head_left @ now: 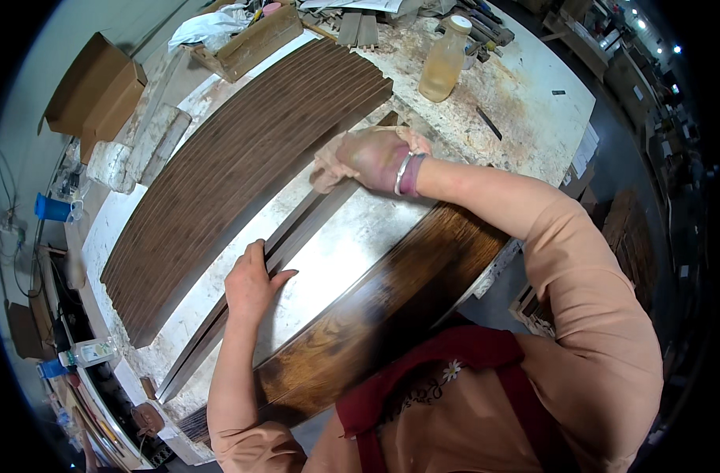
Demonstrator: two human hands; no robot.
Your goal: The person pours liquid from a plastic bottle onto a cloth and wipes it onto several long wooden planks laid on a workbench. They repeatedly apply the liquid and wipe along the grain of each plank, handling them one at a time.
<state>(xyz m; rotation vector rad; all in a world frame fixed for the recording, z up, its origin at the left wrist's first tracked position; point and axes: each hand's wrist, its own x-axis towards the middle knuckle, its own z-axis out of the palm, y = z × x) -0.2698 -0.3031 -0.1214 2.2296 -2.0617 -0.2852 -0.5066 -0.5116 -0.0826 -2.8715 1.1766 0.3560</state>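
Note:
My left hand (251, 281) presses flat on a long narrow dark wooden strip (218, 323) that lies diagonally across the paint-stained white workbench (533, 134). My right hand (365, 156) rests farther up the same strip with a pale cloth (328, 169) held under its fingers. A pink and a silver bangle sit on that wrist. A wide row of several dark brown strips (234, 173) lies side by side just beyond the hands. A glossy stained brown board (391, 303) lies along the bench's near edge.
A plastic bottle of yellowish liquid (444, 61) stands at the back of the bench. A wooden box (253, 39), a cardboard box (92, 91) and white blocks (131, 150) sit at the far left. A blue cup (54, 209) is left of the bench.

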